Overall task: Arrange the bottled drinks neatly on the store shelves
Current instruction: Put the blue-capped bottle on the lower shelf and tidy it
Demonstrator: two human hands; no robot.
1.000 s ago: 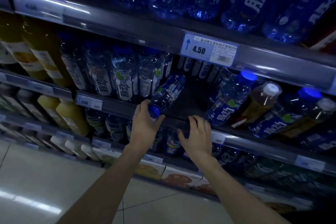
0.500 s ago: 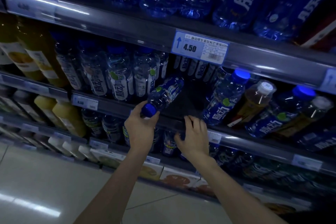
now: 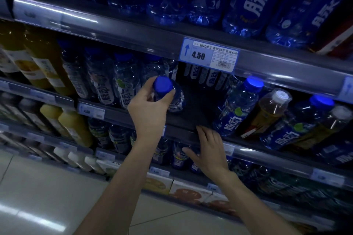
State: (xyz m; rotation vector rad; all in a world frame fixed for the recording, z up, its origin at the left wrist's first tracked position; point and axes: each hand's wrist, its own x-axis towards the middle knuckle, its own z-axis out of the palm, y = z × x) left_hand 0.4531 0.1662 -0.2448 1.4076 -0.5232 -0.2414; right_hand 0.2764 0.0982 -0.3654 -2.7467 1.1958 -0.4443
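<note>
**Blue-capped bottle going into the shelf gap**

I note yellow juice bottles (image 3: pixel 47 66) far left, then an upright blue row. My left hand (image 3: pixel 149 109) is closed round the blue-capped bottle (image 3: pixel 168 93) just under its cap, base on the middle shelf (image 3: pixel 191 118), likely to stand it beside that row. Right hand (image 3: pixel 209 149), fingers spread, grips nothing, resting on the shelf lip, probably bracing. Leaning bottles (image 3: pixel 236 108) right need straightening. Dim aisle, glossy tiled floor (image 3: pixel 38 196).

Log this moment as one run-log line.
left hand: gripping blue-capped clear plastic bottle by its neck | right hand: open, on dark middle shelf edge | gap beside bottle unfilled
</note>
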